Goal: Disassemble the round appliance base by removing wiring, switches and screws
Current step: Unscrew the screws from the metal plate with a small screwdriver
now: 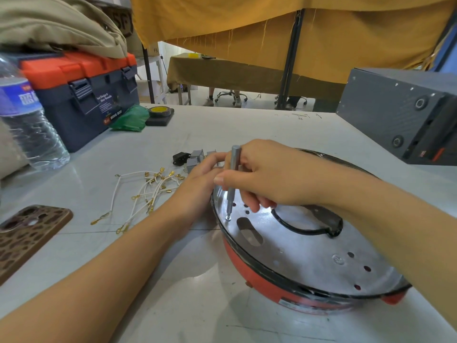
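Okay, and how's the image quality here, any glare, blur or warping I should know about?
Head view: glare washes over the metal plate of the round base; wide-angle warping bends the table edge and stretches both forearms; the water bottle at the left edge looks soft; the screwdriver stays sharp.

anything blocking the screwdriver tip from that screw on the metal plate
Nothing visible does. The right hand holds the screwdriver upright with its tip already on the screw; the black cable lies off to its right.

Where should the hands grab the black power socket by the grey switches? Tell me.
Pinch the black power socket across its short boxy body, coming from above and from the left, its open side; the grey switches crowd its right, and it lies low on the table.
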Available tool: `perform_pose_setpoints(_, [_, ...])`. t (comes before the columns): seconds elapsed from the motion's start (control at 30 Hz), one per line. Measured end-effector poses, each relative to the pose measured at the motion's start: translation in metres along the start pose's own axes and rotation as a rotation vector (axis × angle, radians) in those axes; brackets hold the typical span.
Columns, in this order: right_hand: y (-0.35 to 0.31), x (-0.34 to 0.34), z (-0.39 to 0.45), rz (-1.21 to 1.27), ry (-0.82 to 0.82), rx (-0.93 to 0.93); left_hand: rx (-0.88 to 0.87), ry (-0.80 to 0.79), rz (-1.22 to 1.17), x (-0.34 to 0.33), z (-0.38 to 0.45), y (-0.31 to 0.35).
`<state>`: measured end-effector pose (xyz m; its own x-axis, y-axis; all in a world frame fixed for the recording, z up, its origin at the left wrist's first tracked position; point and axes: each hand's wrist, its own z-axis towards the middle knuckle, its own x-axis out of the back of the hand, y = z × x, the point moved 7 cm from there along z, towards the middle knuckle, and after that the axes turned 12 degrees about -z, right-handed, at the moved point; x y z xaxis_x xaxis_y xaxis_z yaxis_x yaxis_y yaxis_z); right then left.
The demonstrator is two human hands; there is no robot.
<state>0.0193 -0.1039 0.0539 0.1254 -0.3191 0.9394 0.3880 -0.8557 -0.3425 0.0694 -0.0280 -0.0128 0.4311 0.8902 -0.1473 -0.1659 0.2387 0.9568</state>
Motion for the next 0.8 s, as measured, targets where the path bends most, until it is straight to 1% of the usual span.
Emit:
perform_pose_setpoints(0.1, [0.0025, -0.005, -0.0028, 0.204, 0.045, -0.028, -0.007, 0.01, -0.04, -0.0003, -0.0002, 0.0014])
perform_pose_setpoints(0.17, [0.0042, -0.0072, -0.004, 0.321, 0.074, -0.045, -0.015, 0.003, -0.008, -0.0005, 0.0004, 0.0016])
perform_pose_setpoints(0.23, [0.0047, -0.0077, -0.005, 0.375, 0.117, -0.054, -0.006, -0.005, -0.032, -0.0018, 0.0, 0.0006])
perform_pose_setpoints(0.33, [0.0029, -0.0068, -0.0048, 0.28, 0.185, -0.043, -0.007, 0.016, -0.031, -0.001, -0.0005, -0.0017])
perform_pose_setpoints(0.4, [0.0023, -0.0072, -0.0039, 0.189, 0.174, -0.052, 0.0, 0.037, -0.007, 0.0022, 0.0004, -0.0037])
perform_pose_setpoints(0.57, [0.0016, -0.0068, -0.0026, 0.135, 0.077, -0.068, 0.0, 0.022, -0.011, 0.0011, 0.0003, -0.001])
perform_pose_setpoints(0.8, [-0.0018, -0.0046, -0.001, 0.048, -0.052, 0.002, 0.007, 0.028, -0.054, 0.0007, -0.0012, -0.0015])
